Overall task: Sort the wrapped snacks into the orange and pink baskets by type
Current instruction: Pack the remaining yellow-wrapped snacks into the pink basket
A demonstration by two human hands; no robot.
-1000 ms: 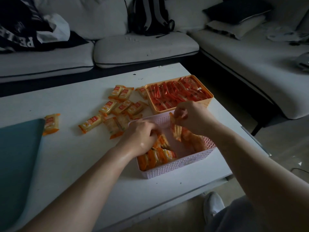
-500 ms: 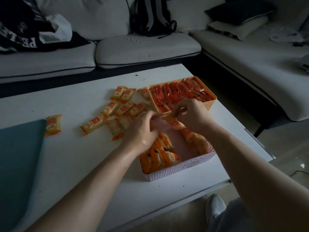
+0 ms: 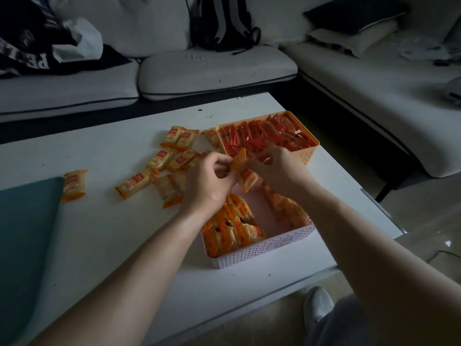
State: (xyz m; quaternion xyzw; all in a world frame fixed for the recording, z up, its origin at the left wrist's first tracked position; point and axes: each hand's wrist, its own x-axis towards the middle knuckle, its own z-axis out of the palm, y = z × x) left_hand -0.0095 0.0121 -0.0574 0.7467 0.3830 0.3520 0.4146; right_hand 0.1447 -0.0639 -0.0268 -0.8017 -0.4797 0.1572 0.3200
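The pink basket (image 3: 264, 248) sits near the table's front edge and holds several orange-and-yellow wrapped snacks (image 3: 232, 228). Behind it the orange basket (image 3: 308, 153) is full of red wrapped snacks (image 3: 262, 136). Both hands meet above the far end of the pink basket. My left hand (image 3: 208, 182) pinches an orange-wrapped snack (image 3: 238, 159) that stands on edge. My right hand (image 3: 279, 168) has curled fingers on a yellow-and-orange snack (image 3: 247, 179) just below. Several loose yellow snacks (image 3: 172, 158) lie on the table to the left.
One lone snack (image 3: 73, 184) lies beside a teal mat (image 3: 27, 240) at the left. The white table (image 3: 99, 236) ends close behind the baskets on the right. A grey sofa with a black backpack (image 3: 222, 23) stands behind. A white shoe (image 3: 318, 305) shows below the table.
Both hands rose from inside the pink basket toward its far end. The snack between them moved up from the basket and now stands on edge in my left fingers.
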